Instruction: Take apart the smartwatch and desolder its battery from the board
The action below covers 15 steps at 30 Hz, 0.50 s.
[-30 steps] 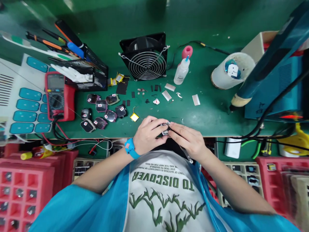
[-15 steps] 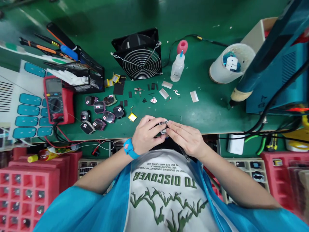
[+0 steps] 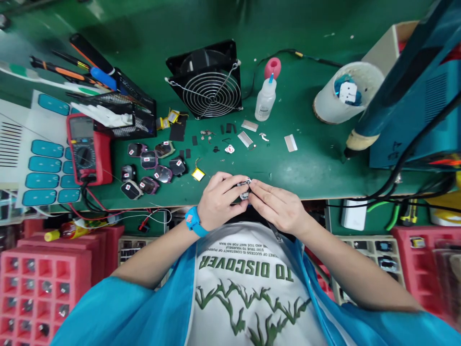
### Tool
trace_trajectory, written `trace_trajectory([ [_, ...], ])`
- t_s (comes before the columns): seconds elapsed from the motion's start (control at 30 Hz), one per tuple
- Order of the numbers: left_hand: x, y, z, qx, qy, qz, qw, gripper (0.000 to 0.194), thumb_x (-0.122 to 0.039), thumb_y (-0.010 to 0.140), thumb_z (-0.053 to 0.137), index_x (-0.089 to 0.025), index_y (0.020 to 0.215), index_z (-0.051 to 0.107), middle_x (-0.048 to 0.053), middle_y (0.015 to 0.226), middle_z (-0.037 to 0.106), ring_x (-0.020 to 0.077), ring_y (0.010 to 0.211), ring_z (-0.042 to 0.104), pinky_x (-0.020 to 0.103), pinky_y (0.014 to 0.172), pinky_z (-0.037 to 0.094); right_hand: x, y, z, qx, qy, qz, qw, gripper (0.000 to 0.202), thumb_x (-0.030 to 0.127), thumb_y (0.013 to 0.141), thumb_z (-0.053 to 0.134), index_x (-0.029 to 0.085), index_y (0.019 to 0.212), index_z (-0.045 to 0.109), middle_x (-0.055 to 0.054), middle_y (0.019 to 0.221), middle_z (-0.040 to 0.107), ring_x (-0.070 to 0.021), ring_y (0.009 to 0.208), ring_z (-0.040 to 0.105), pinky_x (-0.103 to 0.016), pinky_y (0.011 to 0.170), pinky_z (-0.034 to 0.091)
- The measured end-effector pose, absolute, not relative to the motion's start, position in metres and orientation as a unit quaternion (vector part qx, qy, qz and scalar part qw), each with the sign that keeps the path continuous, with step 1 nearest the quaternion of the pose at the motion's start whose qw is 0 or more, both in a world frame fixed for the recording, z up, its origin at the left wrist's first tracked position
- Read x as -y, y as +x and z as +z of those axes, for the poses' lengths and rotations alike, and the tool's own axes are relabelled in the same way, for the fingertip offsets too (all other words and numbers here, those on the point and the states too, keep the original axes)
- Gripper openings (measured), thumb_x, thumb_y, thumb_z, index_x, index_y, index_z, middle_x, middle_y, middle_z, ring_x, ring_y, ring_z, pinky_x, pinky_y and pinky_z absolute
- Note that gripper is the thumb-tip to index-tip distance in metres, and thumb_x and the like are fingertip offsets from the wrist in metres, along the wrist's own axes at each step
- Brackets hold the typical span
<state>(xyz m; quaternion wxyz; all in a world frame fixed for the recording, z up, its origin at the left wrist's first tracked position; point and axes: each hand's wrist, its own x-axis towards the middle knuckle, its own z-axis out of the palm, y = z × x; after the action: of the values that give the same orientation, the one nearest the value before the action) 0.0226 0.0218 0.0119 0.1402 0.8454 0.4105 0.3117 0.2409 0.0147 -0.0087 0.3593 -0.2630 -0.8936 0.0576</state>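
Lettering runs across the white shirt (image 3: 248, 288), the nearest thing I can see, well to the near side of the black fan (image 3: 214, 96) that I take as my landmark. Pink foam trays (image 3: 79, 269) stand low to the fan's near left. Next, on the near side of the fan, I have the left hand (image 3: 219, 199), a blue wristband (image 3: 194, 221) behind it, thumb and fingers closed around a small device (image 3: 245, 195). The right hand (image 3: 279, 206) meets it from the other side, closed on a slim tool (image 3: 275, 233) that slants out below it; I cannot tell whether the tool's hidden end touches the device. All this is at the near edge of the green table (image 3: 288, 178). Farther in, a yellow battery (image 3: 198, 174) lies between hands and fan, slightly to the fan's left. Dark-faced watch cases (image 3: 163, 174) cluster to the fan's near left, and a red multimeter (image 3: 84, 149) lies farther left of it. Pale strips (image 3: 245, 139) and dark pieces (image 3: 228, 128) are scattered near the fan's front. Just right of the fan stands a clear bottle (image 3: 265, 101), and well to its right, a white cup (image 3: 326, 105).
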Motion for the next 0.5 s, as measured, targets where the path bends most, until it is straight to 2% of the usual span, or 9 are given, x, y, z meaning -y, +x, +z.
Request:
trace_trajectory([
  [0.23,-0.0220,0.0226,0.0128,-0.412,0.847,0.307,0.137,0.020,-0.016,0.088,0.071,-0.019,0.108,0.071,0.008,0.116,0.077,0.0220,0.095,0.066,0.041,0.084,0.061,-0.0178,0.2407,-0.0047,0.901,-0.252,0.021,0.352,0.021,0.009,0.098,0.060,0.005,0.115,0.070,-0.022,0.121,0.075,-0.0320,0.130,0.064,-0.040,0.099,0.065],
  [0.5,-0.0221,0.0235,0.0130,-0.414,0.846,0.308,0.132,0.017,-0.017,0.089,0.071,-0.019,0.106,0.071,0.008,0.115,0.077,0.0217,0.094,0.066,0.040,0.083,0.061,-0.0188,0.2412,-0.0021,0.890,-0.269,0.074,0.360,0.023,0.008,0.099,0.057,0.009,0.118,0.069,-0.020,0.123,0.075,-0.0295,0.128,0.066,-0.042,0.098,0.065],
])
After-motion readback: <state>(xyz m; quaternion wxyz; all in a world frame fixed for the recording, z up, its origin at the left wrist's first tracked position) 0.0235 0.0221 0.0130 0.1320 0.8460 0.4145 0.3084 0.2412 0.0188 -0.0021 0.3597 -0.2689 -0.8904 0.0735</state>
